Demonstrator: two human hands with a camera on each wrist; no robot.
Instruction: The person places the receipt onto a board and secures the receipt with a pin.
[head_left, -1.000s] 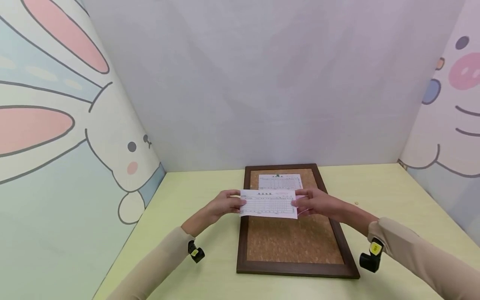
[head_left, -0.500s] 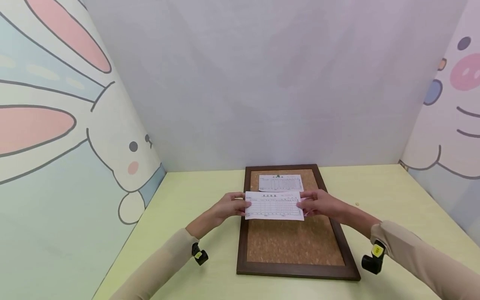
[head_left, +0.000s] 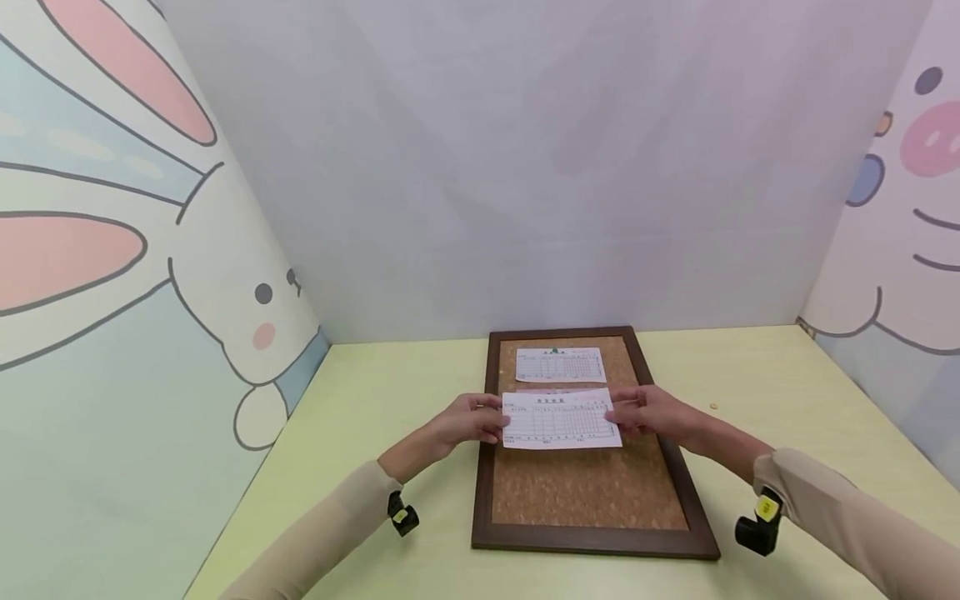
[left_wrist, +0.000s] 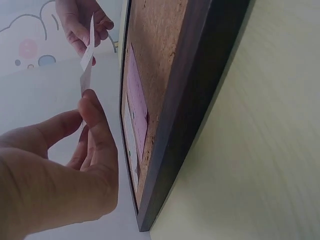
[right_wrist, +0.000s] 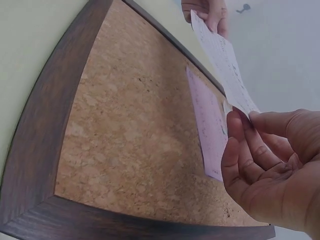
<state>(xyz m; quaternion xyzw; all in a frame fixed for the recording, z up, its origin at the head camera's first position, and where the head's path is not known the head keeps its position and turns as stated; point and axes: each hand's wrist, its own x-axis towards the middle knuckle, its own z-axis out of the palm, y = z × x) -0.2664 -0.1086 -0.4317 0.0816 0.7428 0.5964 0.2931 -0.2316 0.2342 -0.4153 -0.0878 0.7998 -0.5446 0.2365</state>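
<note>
A white printed form slip [head_left: 561, 421] is stretched level between my two hands, above the cork board [head_left: 585, 487] and apart from it. My left hand [head_left: 472, 419] pinches its left end between thumb and fingers. The opposite end is pinched by my right hand [head_left: 651, 412]. Below the held slip, a pink printed slip [right_wrist: 207, 125] lies on the cork; in the head view only its upper edge shows. Farther up the board lies another white form slip [head_left: 560, 367], with a small green spot, perhaps a pin, at its top edge.
The board's dark brown frame [head_left: 592, 538] rests on a pale yellow table [head_left: 397, 367]. A tiny light-coloured piece [head_left: 713, 407] lies to the board's right. A grey-white wall [head_left: 480, 167] rises behind, and cartoon-painted panels [head_left: 112, 433] stand on both sides.
Both hands have moved the held white slip slightly right and nearer to me. The pink slip's upper edge now shows beyond it. The board and the far white slip stay put.
</note>
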